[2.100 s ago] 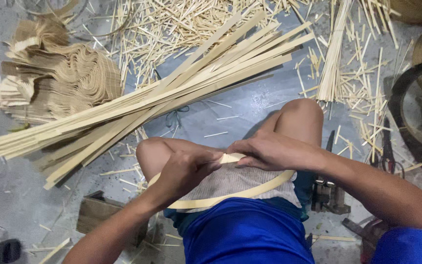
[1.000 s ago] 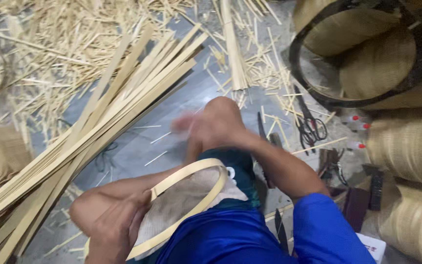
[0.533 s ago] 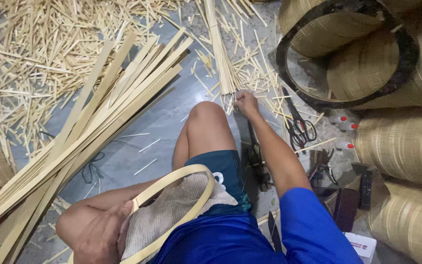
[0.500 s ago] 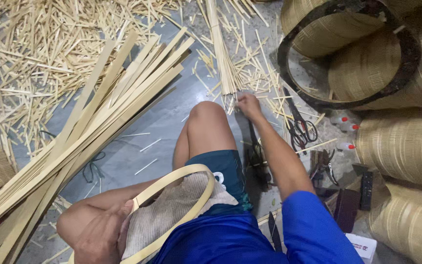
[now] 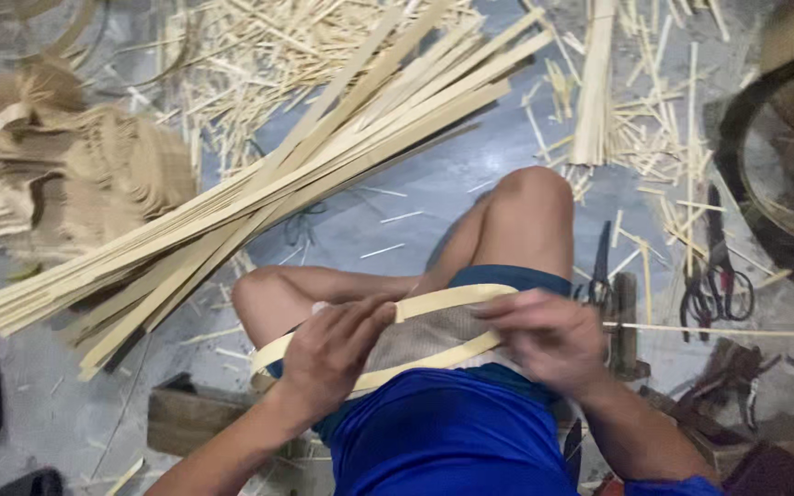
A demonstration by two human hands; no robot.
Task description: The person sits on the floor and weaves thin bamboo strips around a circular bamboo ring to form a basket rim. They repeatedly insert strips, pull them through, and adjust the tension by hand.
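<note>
Two hands work one thing: a woven mat panel framed by a bent bamboo hoop (image 5: 434, 298), lying across the person's lap above the blue shorts. The left hand (image 5: 337, 354) closes over the hoop's left part, thumb and fingers pinching the strip against the weave. The right hand (image 5: 549, 335) is blurred; it seems to pinch a thin bamboo sliver (image 5: 700, 328) that pokes out to the right beside the hoop's right end. Doing this well likely means keeping the left grip firm so the hoop cannot spring open while the sliver is guided in flat. Beyond the knee, long bamboo strips (image 5: 305, 174) lie on the floor; scissors (image 5: 719, 276) rest to the right.
</note>
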